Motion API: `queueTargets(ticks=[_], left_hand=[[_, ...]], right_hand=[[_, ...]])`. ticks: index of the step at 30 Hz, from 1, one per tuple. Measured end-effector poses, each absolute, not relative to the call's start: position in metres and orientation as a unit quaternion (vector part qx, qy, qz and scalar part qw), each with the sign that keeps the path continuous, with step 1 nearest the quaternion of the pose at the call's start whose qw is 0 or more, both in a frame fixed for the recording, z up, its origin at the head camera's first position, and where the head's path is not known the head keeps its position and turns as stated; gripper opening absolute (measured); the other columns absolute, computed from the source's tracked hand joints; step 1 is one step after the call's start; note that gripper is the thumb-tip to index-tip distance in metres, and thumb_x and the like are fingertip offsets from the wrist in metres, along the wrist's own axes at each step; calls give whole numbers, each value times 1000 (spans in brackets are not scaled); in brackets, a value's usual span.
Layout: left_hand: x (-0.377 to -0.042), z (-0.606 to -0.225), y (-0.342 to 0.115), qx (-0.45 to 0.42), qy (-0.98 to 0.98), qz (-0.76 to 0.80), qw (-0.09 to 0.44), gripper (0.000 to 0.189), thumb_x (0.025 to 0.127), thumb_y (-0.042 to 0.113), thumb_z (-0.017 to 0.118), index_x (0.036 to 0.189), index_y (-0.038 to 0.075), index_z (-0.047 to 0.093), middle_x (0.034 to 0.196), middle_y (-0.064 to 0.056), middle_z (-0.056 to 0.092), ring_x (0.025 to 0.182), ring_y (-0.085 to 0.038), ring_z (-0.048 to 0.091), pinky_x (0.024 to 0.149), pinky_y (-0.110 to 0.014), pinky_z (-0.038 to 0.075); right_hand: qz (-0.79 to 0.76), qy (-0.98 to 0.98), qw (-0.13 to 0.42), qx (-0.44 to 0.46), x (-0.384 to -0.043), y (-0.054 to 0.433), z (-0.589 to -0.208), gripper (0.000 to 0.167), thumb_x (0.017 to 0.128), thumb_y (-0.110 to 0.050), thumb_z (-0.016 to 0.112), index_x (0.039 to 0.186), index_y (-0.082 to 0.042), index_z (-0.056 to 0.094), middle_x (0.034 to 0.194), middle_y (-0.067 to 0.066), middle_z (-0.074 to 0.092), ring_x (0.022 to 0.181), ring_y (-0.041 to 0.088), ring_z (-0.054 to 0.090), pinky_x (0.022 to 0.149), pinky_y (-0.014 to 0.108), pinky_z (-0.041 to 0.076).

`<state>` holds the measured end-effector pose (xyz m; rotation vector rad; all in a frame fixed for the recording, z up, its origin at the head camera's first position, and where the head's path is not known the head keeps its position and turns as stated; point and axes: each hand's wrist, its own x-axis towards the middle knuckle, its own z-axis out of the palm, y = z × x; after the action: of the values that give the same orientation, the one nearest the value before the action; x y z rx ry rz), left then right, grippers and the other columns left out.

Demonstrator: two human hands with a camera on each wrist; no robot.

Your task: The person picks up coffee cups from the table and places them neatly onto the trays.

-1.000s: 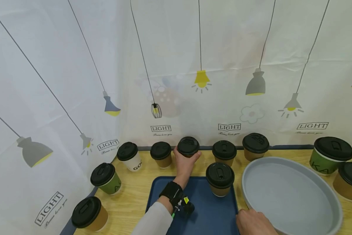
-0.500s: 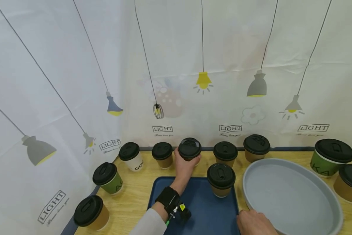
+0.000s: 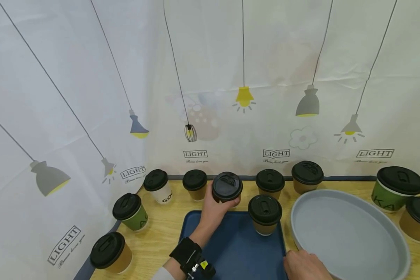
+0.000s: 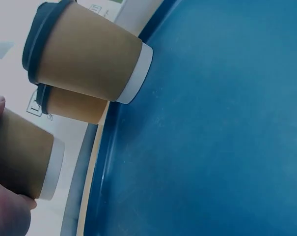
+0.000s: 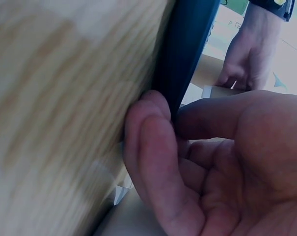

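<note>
My left hand holds a brown paper coffee cup with a black lid, near the far edge of the blue tray. In the left wrist view this lidded cup is gripped between thumb and fingers, its white base showing off the surface. Another brown cup stands upright in the tray's far right corner. At the tray's near right side is my right hand. The right wrist view shows its curled fingers and thumb pinching the tray's edge.
A round grey tray lies to the right on the wooden table. Several lidded cups stand along the back, among them a white cup and a green cup. A printed curtain hangs behind them.
My left hand has drawn the cup from the back row toward me, to the tray's far edge. The right hand stays at the tray's side. The head view has shifted slightly.
</note>
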<state>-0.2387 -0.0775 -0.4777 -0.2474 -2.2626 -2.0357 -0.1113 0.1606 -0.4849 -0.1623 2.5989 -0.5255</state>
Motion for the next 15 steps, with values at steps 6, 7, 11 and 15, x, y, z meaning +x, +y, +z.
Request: queueTargets(ticks=[6,7,11,15], left_hand=[[-229,-475,-87,-109,-734,-670,17,79,83,18,88,150,19,45,145,-3,54,137,-21,51,115,-47,40],[-228,-475,-89,-113,-734,-670,15,80,83,19,88,151,20,45,145,-2,54,137,-21,51,116,-46,40],[-227,-475,-94,-129,-731,-670,6,81,84,18,88,153,20,45,148,-2,53,139,-22,49,116,-45,40],[-226,-474,-101,-146,-733,-665,-10,81,85,17,87,154,20,44,149,-4,52,139,-25,50,115,-45,41]], right_hand=[[-197,952,225,-57,-111,161,-486,39,99,-10,65,61,-11,59,56,6,49,51,21,50,53,36,43],[-200,953,222,-56,-111,161,-486,40,99,-10,65,60,-11,58,56,6,48,51,21,49,53,36,42],[-208,953,212,-58,-110,161,-489,40,98,-8,66,59,-11,57,54,5,46,49,21,48,51,35,40],[-214,953,205,-65,-110,161,-491,40,97,-7,66,59,-11,57,54,6,46,49,21,47,51,35,40]])
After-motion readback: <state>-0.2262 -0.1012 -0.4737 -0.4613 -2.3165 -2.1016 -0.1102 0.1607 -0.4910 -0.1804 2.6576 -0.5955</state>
